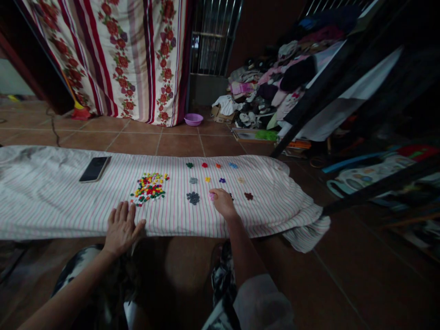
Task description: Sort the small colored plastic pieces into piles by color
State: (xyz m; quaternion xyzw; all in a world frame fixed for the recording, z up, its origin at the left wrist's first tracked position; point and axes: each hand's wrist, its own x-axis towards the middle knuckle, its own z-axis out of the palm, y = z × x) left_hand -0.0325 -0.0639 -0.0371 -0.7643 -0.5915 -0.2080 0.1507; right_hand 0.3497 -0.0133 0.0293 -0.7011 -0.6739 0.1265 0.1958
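My left hand lies flat on the striped cloth with its fingers stretched out, just below a mixed pile of small coloured pieces. Over a little group of pink pieces is my right hand, its fingers pinched together and partly covering them. Whatever sits between those fingertips is hidden. Left of it lies a dark grey group; on the other side is a brown group. A dark group is mostly covered by my right hand. Farther back are yellow pieces and purple pieces.
A phone lies on the striped cloth at the left. Green, red and blue groups line the far side. Beyond are a purple basin, a floral curtain and heaped clothes.
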